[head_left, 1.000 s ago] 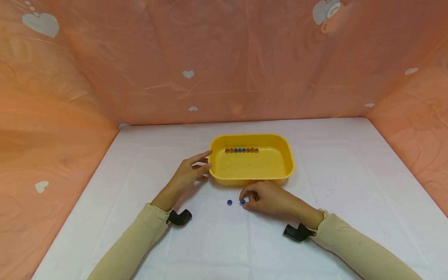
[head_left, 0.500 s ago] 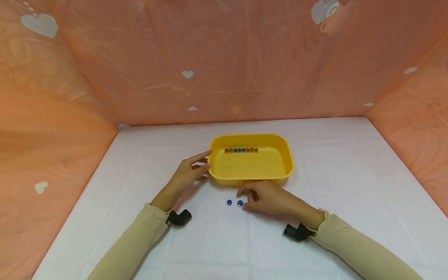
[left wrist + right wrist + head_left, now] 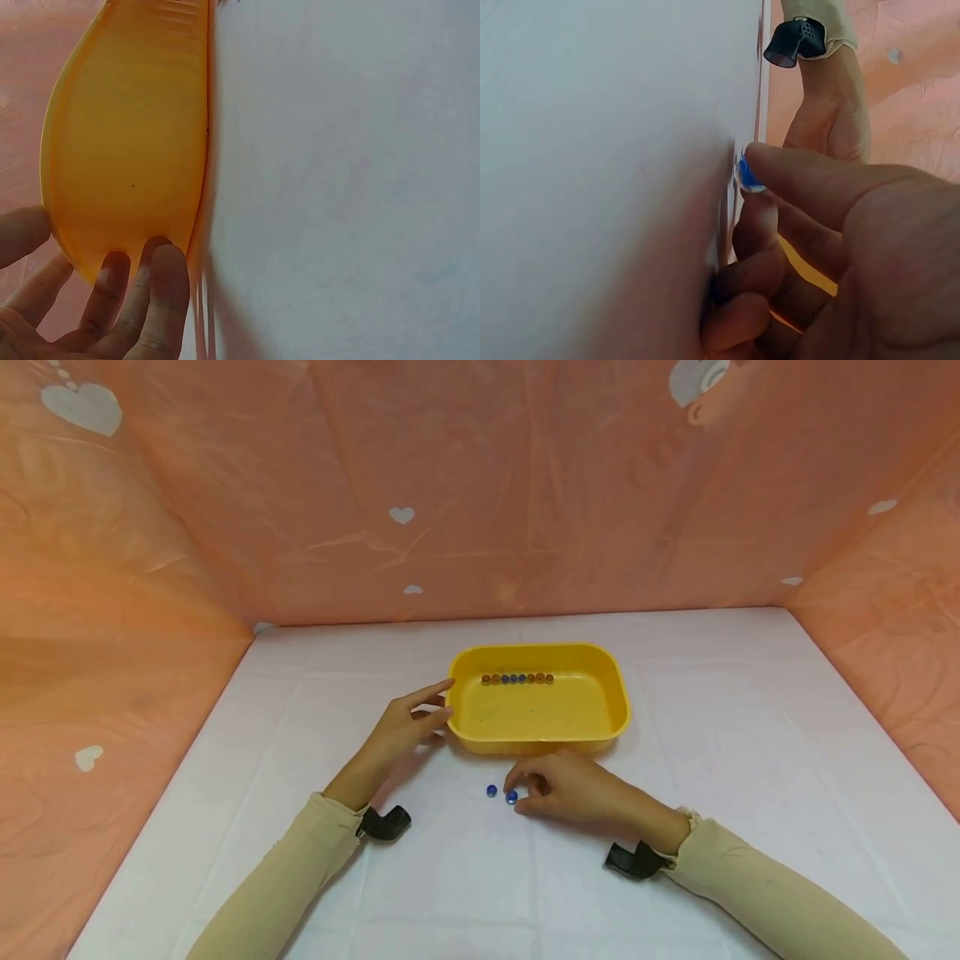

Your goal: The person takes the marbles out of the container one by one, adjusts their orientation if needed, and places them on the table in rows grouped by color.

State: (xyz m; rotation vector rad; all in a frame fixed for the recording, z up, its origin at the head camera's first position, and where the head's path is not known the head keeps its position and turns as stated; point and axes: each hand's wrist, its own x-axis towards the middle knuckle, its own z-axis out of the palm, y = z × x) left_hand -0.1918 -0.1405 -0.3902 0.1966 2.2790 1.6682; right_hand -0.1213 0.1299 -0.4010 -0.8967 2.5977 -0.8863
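Observation:
A small blue glass marble point(image 3: 512, 797) sits low over the white cloth, between the thumb and index fingertips of my right hand point(image 3: 567, 787). The right wrist view shows these fingertips pinching the marble point(image 3: 748, 175) from two sides. Just left of it, a second blue marble point(image 3: 491, 791) rests on the cloth. My left hand point(image 3: 401, 725) lies against the left end of a yellow tray point(image 3: 540, 747), its fingers mostly straight. In the left wrist view, several fingertips point(image 3: 166, 274) touch the tray's outer wall.
Inside the tray, near its back wall, several amber marbles point(image 3: 540, 678) and blue marbles point(image 3: 513, 679) form one row. White cloth point(image 3: 450, 877) covers the table, with orange sheeting point(image 3: 480, 485) behind and at both sides. A black camera point(image 3: 636, 861) is strapped at the right wrist.
The nearer blue marble has shifted slightly left along the cloth. My right fingers loosened from it half a second ago and now close round it again. My left hand and the tray stay put.

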